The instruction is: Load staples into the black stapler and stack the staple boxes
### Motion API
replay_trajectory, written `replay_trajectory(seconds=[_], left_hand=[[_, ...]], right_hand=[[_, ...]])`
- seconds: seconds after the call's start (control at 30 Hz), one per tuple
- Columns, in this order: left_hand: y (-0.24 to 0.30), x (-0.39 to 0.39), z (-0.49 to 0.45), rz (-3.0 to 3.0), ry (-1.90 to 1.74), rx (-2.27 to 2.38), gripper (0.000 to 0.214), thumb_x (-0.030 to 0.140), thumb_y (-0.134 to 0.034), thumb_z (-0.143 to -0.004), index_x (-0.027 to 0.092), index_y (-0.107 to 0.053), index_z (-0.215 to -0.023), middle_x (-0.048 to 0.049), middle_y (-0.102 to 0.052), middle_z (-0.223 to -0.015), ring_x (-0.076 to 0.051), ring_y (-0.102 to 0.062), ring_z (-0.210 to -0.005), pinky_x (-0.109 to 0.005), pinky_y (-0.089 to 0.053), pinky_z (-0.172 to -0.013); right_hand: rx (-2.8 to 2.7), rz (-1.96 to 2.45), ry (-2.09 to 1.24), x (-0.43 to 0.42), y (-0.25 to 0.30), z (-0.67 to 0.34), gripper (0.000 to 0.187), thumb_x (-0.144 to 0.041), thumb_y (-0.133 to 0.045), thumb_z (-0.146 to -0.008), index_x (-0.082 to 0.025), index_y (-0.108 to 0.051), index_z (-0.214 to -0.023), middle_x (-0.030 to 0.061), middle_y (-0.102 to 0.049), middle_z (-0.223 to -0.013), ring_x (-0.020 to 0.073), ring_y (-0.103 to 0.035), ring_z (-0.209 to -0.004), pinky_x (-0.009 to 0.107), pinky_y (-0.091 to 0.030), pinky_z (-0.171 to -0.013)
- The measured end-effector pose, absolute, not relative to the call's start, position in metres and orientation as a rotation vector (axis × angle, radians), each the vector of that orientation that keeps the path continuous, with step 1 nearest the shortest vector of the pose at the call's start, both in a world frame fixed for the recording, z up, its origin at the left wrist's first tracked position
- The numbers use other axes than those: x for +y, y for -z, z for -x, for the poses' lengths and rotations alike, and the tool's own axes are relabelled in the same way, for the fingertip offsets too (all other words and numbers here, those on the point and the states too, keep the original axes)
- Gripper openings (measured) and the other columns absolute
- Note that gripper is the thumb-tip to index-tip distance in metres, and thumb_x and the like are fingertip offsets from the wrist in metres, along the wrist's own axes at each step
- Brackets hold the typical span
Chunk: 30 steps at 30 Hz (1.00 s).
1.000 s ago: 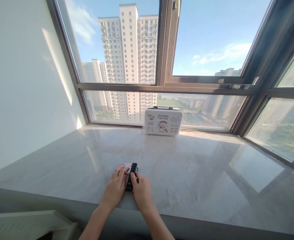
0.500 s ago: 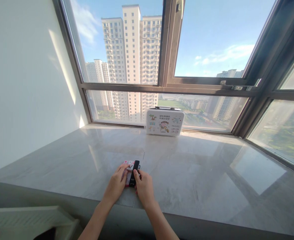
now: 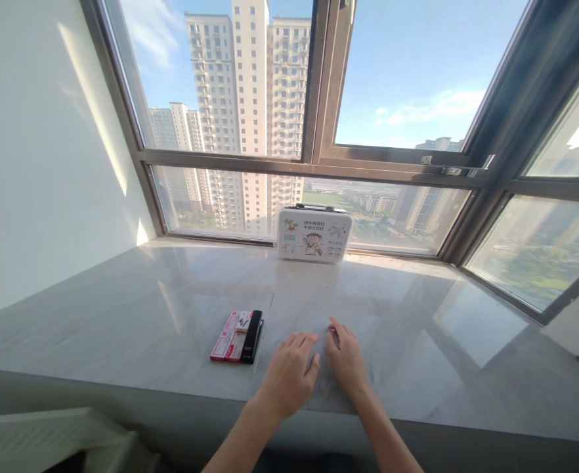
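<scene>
A black stapler [image 3: 253,336] lies on the grey stone sill against the right side of several flat pink-and-white boxes [image 3: 223,343]. A smaller white box [image 3: 243,322] with a dark picture on it sits among them, beside the stapler. My left hand [image 3: 289,371] is to the right of the stapler, apart from it, palm down with its thumb away from the loosely bent fingers. Further right, my right hand [image 3: 346,358] hovers low over the sill, fingers partly stretched and thumb apart. I see nothing held in either hand.
A white case [image 3: 314,242] with cartoon prints and a dark handle stands upright against the window. The sill's front edge [image 3: 171,389] runs below my hands. A white wall [image 3: 48,164] closes the left side, and a pale slatted object [image 3: 48,433] is below left.
Both hands have let go of the stapler and the boxes and moved right. The stapler and boxes stay together on the sill. The view has shifted slightly.
</scene>
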<state>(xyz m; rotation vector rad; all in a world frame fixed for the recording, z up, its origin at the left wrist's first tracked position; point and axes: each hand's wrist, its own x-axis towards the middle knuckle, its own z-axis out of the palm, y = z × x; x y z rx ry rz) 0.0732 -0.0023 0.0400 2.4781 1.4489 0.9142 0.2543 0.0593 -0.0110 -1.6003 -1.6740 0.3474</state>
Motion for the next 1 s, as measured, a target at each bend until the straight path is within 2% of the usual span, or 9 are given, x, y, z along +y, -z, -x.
replay_trajectory(seconds=[0.07, 0.13, 0.27, 0.4, 1.0], left_hand=[[-0.026, 0.021, -0.092, -2.479, -0.720, 1.619, 0.049, 0.040, -0.038, -0.102, 0.024, -0.043, -0.148, -0.0071, -0.045, -0.152, -0.026, -0.037, -0.142, -0.046, -0.031, -0.118], [-0.009, 0.042, -0.098, -2.450, -0.597, 1.771, 0.059, 0.051, -0.033, -0.102, 0.022, -0.038, -0.153, -0.0072, -0.031, -0.161, -0.029, -0.022, -0.150, -0.051, -0.019, -0.122], [0.011, 0.061, -0.096, -2.453, -0.597, 1.849, 0.066, 0.060, -0.025, -0.101, 0.024, -0.032, -0.155, -0.0039, -0.023, -0.164, -0.026, -0.014, -0.152, -0.051, -0.011, -0.124], [0.014, 0.059, -0.096, -2.469, -0.611, 1.853, 0.065, 0.061, -0.022, -0.101, 0.027, -0.031, -0.156, -0.0020, -0.022, -0.164, -0.025, -0.014, -0.152, -0.050, -0.011, -0.124], [0.009, 0.057, -0.098, -2.464, -0.590, 1.879, 0.063, 0.058, -0.023, -0.101, 0.028, -0.033, -0.155, -0.0010, -0.025, -0.163, -0.024, -0.017, -0.152, -0.048, -0.014, -0.124]], right_hand=[[-1.840, 1.746, -0.185, 0.058, 0.014, -0.278, 0.059, -0.040, -0.040, -0.095, -0.018, -0.046, -0.150, 0.0085, -0.050, -0.148, 0.0268, -0.033, -0.144, 0.040, -0.024, -0.119], [-1.974, 1.875, -0.089, 0.057, 0.017, -0.287, 0.062, -0.043, -0.036, -0.097, -0.021, -0.037, -0.155, 0.0047, -0.034, -0.159, 0.0277, -0.017, -0.151, 0.045, -0.013, -0.122], [-2.050, 2.018, 0.007, 0.055, 0.020, -0.276, 0.062, -0.048, -0.027, -0.101, -0.026, -0.026, -0.159, 0.0035, -0.016, -0.166, 0.0301, -0.005, -0.152, 0.055, -0.003, -0.120], [-2.046, 2.051, 0.030, 0.056, 0.018, -0.267, 0.063, -0.051, -0.024, -0.102, -0.026, -0.024, -0.159, 0.0049, -0.012, -0.166, 0.0314, -0.002, -0.152, 0.057, 0.000, -0.119], [-2.045, 2.027, 0.059, 0.053, 0.017, -0.271, 0.062, -0.051, -0.026, -0.102, -0.026, -0.026, -0.159, 0.0058, -0.016, -0.165, 0.0313, -0.005, -0.152, 0.056, -0.001, -0.119]])
